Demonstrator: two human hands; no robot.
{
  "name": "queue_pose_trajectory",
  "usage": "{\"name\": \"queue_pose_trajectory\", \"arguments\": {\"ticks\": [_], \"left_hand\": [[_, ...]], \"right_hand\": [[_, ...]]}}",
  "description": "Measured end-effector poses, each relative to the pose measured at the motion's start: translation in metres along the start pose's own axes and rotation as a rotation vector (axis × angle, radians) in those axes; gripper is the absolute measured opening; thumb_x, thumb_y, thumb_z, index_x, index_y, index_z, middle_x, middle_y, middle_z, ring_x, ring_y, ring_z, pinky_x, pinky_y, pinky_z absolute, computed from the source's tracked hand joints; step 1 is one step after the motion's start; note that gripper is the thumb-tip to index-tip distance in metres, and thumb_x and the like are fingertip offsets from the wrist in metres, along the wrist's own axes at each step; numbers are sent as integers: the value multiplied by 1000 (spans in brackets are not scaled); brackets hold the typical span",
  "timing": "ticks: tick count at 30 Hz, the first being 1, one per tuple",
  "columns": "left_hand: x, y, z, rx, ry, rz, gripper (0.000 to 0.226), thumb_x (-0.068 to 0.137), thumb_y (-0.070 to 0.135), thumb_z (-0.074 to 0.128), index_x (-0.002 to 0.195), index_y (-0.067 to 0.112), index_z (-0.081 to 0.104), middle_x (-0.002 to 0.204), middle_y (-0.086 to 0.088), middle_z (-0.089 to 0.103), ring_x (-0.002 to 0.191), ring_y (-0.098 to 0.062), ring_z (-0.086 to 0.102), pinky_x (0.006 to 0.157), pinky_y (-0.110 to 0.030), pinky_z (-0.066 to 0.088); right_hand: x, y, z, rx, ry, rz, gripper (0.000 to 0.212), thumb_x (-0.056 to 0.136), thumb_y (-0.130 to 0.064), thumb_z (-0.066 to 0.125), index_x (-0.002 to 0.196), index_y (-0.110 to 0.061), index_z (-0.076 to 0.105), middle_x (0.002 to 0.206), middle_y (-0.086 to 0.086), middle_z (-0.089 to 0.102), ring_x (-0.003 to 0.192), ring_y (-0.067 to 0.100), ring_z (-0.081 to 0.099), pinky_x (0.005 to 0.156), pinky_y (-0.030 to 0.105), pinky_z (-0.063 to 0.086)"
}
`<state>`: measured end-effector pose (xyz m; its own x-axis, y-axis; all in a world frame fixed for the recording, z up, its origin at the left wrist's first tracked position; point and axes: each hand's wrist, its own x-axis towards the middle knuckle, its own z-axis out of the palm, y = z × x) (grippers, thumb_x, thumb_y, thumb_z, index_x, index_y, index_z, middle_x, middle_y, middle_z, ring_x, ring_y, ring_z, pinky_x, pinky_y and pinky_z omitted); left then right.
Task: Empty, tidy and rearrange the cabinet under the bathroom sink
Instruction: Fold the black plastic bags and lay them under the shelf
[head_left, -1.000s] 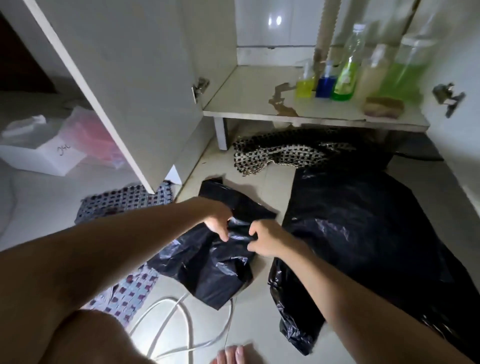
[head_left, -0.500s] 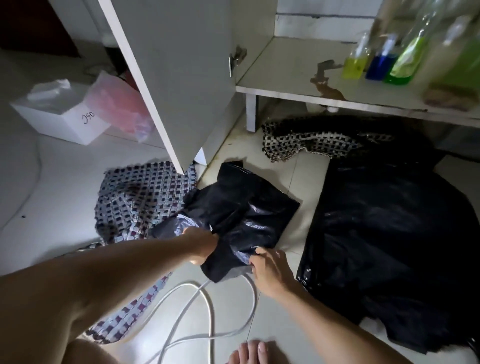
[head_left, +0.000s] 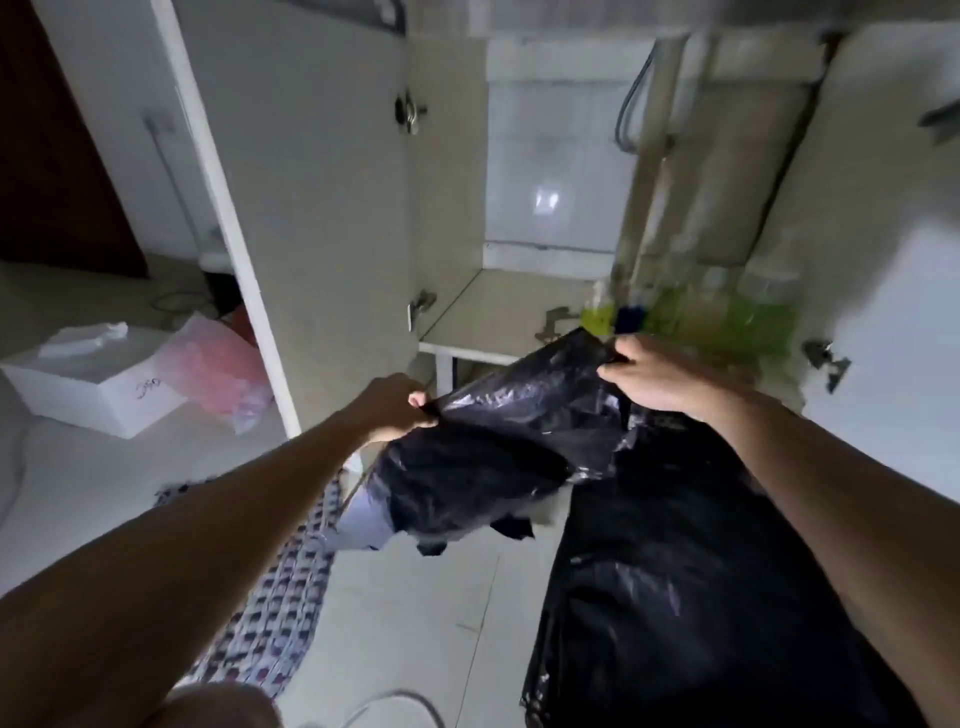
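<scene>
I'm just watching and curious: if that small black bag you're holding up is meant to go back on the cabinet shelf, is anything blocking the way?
Nothing visible blocks it. Both the left hand and right hand pinch the small black bag just in front of the shelf. The bottles fill the shelf's right part; its left part looks bare.

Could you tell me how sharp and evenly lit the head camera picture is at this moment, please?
Head view: dim overall; the bottles on the cabinet shelf are smeared by motion blur; a small glare patch sits on the back wall tile; the wide lens bends the cabinet door edges; the small black bag, held by the left hand and right hand, shows sheen but little detail.
</scene>
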<state>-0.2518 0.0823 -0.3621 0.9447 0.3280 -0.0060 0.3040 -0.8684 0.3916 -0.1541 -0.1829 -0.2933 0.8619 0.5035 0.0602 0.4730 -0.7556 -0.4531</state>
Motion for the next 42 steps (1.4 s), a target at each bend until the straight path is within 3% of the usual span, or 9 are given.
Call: {"name": "queue_pose_trajectory", "arguments": {"ticks": [3, 8, 13, 18, 23, 29, 32, 35, 42], "left_hand": [[3, 48, -22, -37, 160, 109, 16, 86, 17, 67, 100, 11, 72, 111, -11, 68, 106, -28, 61, 78, -24, 40], [5, 140, -26, -57, 288, 301, 20, 86, 8, 57, 96, 15, 74, 101, -10, 72, 90, -26, 65, 73, -26, 44], [-8, 218, -14, 38, 294, 514, 23, 91, 17, 54, 106, 23, 70, 100, -5, 72, 89, -26, 65, 82, -37, 52], [-34, 259, -2, 177, 293, 763, 34, 91, 30, 57, 124, 37, 58, 104, 1, 72, 98, -21, 64, 89, -37, 48], [-26, 239, 19, 336, 262, 550, 38, 89, 25, 56, 127, 31, 52, 107, -6, 67, 102, -30, 62, 84, -39, 48], [-9, 203, 15, -147, 167, 327, 18, 86, 18, 66, 101, 17, 76, 92, -5, 74, 72, -13, 61, 65, -21, 45], [-15, 216, 6, -330, 246, 336, 20, 80, 11, 66, 94, 21, 77, 95, -6, 73, 78, -16, 66, 75, -23, 52], [-28, 239, 1, -365, 294, 416, 35, 75, 10, 59, 101, 28, 74, 101, -3, 72, 92, -22, 67, 87, -35, 54], [-32, 236, -4, -393, 288, 435, 104, 67, 44, 80, 148, 28, 17, 148, -2, 39, 129, -24, 46, 106, -47, 39]], "right_hand": [[-17, 31, -45, -1, 154, 79, 22, 93, -16, 48, 75, -5, 50, 72, 12, 46, 83, 29, 52, 58, 32, 34], [-54, 91, -81, -85, 366, 255, 26, 93, -17, 48, 119, -11, 50, 120, 14, 50, 125, 35, 46, 102, 41, 36], [-86, 70, -97, -91, 288, -18, 79, 82, -24, 66, 148, -19, 24, 153, 2, 30, 137, 22, 34, 111, 37, 31], [-83, 77, -70, -160, 242, -49, 18, 90, -18, 51, 97, -9, 65, 70, 0, 58, 69, 17, 61, 59, 28, 43], [-83, 89, -74, -36, 340, -15, 42, 92, -7, 46, 58, -32, 46, 59, -13, 46, 53, 0, 43, 46, 15, 26], [-85, 101, -81, -140, 297, 100, 33, 90, -10, 42, 59, -23, 41, 60, -9, 44, 57, 12, 50, 51, 24, 35], [-89, 88, -79, -237, 222, 127, 6, 87, -14, 51, 85, -20, 51, 83, -4, 56, 77, 19, 58, 66, 29, 44], [-82, 67, -69, -81, 173, 33, 44, 82, -20, 63, 124, -21, 49, 111, 0, 61, 95, 19, 61, 84, 33, 49], [-76, 65, -85, 225, 484, 130, 26, 86, -1, 48, 63, -13, 47, 56, 1, 48, 53, 19, 46, 44, 24, 30]]}}
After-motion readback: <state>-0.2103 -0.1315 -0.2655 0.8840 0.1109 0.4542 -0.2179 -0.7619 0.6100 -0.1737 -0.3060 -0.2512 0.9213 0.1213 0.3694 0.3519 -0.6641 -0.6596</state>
